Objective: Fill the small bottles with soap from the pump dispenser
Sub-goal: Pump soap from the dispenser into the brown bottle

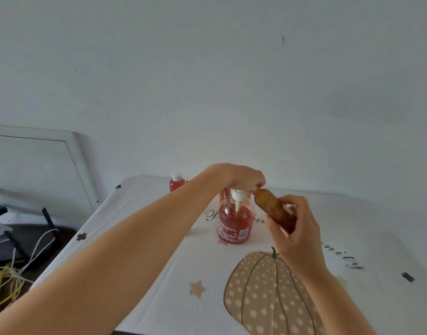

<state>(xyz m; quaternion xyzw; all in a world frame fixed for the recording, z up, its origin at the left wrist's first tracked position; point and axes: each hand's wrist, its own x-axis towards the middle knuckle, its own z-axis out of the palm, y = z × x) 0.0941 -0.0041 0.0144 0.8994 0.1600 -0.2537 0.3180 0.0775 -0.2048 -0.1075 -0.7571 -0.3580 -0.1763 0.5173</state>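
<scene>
A clear pump dispenser (234, 221) of red soap stands upright on the table. My left hand (241, 176) lies over its white pump head, fingers curled down round it. My right hand (297, 228) grips a small amber bottle (271, 205), tilted so its open mouth meets the pump's spout. A small red-filled bottle (176, 182) with a white cap stands farther back, to the left of the dispenser.
The table wears a white cloth (159, 274) printed with a dotted pumpkin, stars and script lettering. A white framed panel (79, 160) leans on the wall at left. Cords and dark items (19, 262) lie beside the table's left edge.
</scene>
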